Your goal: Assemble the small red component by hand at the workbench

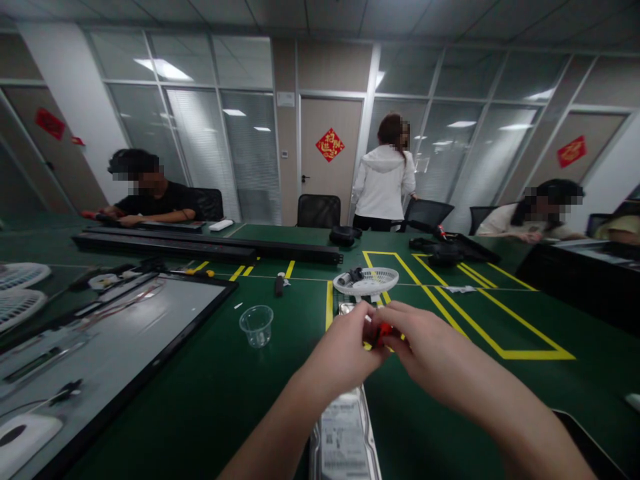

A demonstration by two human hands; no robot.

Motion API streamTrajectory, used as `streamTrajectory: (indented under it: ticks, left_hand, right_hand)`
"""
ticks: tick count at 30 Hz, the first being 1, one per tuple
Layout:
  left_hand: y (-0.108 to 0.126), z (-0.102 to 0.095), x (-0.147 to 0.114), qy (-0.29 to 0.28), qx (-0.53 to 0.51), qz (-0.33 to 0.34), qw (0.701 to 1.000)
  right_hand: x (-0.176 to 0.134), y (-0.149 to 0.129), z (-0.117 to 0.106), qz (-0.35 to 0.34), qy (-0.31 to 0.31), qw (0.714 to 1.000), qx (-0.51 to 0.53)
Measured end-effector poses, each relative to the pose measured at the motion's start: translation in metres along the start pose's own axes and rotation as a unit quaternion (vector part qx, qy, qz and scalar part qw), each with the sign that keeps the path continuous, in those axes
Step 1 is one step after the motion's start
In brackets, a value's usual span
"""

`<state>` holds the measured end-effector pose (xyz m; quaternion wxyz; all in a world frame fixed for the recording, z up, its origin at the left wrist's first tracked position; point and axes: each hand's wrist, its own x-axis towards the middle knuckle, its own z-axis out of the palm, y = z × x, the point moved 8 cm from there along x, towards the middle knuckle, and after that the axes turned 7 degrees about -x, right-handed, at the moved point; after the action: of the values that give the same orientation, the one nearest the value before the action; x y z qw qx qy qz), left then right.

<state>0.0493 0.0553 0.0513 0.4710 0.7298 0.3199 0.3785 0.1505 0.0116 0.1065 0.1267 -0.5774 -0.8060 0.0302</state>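
Observation:
My left hand [347, 347] and my right hand [427, 340] meet in front of me, above the table. Their fingers are closed around a small red and black object [384, 331], mostly hidden by the fingers, so its kind cannot be told. Below my left hand and wrist lies a hard drive [345, 437] with a white label, partly covered by my forearm. Just beyond my fingertips another shiny metal piece [346, 308] shows in part. A white oval plastic basket [391, 281] stands behind it, with dark and metallic parts inside.
A clear plastic cup [257, 327] stands left of my hands. Farther left lies a large flat panel [145, 340] with a black frame. Long black bars [210, 248] cross the back. Yellow tape [537, 355] marks the green table. Several people are around the far side.

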Motion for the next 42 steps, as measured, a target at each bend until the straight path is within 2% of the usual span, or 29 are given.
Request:
streamTrajectory:
  ticks: [7,13,21,27,33,39,42]
  left_hand:
    - [0.002,0.004,0.001,-0.021,-0.002,0.007,1.000]
    - [0.000,0.000,0.000,-0.004,0.006,0.005,1.000]
    - [0.010,0.005,0.001,-0.023,0.006,0.016,1.000]
    - [0.002,0.001,0.001,0.003,0.001,0.000,1.000]
    - [0.005,0.005,0.001,-0.019,0.002,0.006,1.000]
    - [0.005,0.000,0.000,-0.003,0.004,0.002,1.000]
    - [0.007,0.001,0.001,-0.003,0.009,0.011,1.000]
  right_hand:
    - [0.002,0.011,-0.002,0.078,-0.005,0.996,-0.043]
    - [-0.001,0.002,-0.003,0.014,-0.002,1.000,-0.024]
    - [0.001,0.008,-0.003,0.068,-0.007,0.997,-0.037]
    - [-0.002,0.002,-0.004,0.020,-0.008,1.000,-0.015]
    - [0.000,0.010,-0.004,0.080,-0.013,0.996,-0.042]
    - [-0.005,0.000,-0.007,0.013,-0.004,1.000,0.005]
    - [-0.001,0.003,-0.006,0.028,-0.003,1.000,-0.013]
